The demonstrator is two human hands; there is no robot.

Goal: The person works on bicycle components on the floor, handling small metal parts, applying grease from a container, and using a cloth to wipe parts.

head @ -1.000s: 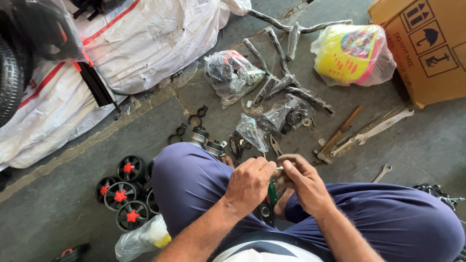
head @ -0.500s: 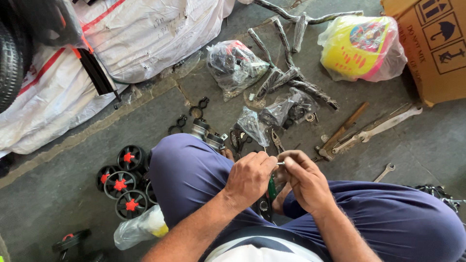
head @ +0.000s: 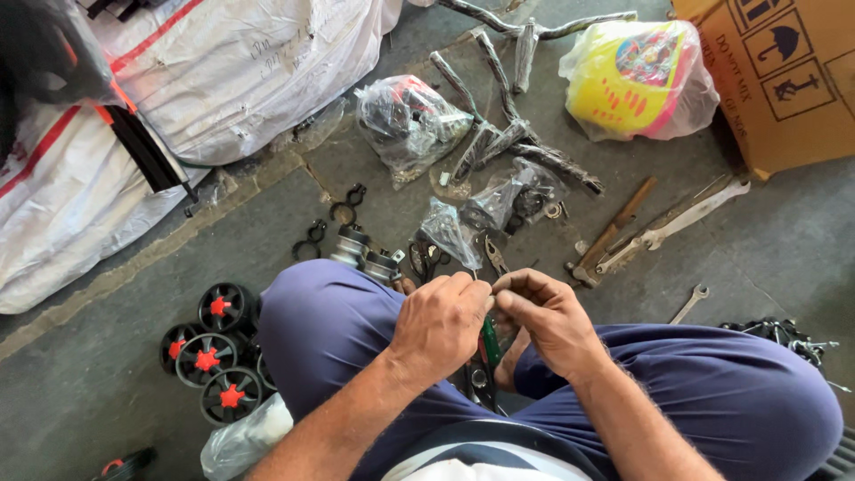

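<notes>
1. Here the left hand and right hand meet above the lap, fingers pinched on a small part too hidden to name; a green-handled tool lies just beneath.
2. Judging by this, fine fitting is in hand; it calls for a steady grip.
3. Beyond, the grey concrete floor holds black wheels with red hubs, clear plastic bags of hardware and a brown cardboard box.

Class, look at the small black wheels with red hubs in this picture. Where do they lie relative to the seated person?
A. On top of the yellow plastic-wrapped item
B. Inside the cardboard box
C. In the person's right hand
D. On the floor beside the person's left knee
D: the black wheels with red hubs sit clustered on the grey floor just outside the left knee.
</notes>
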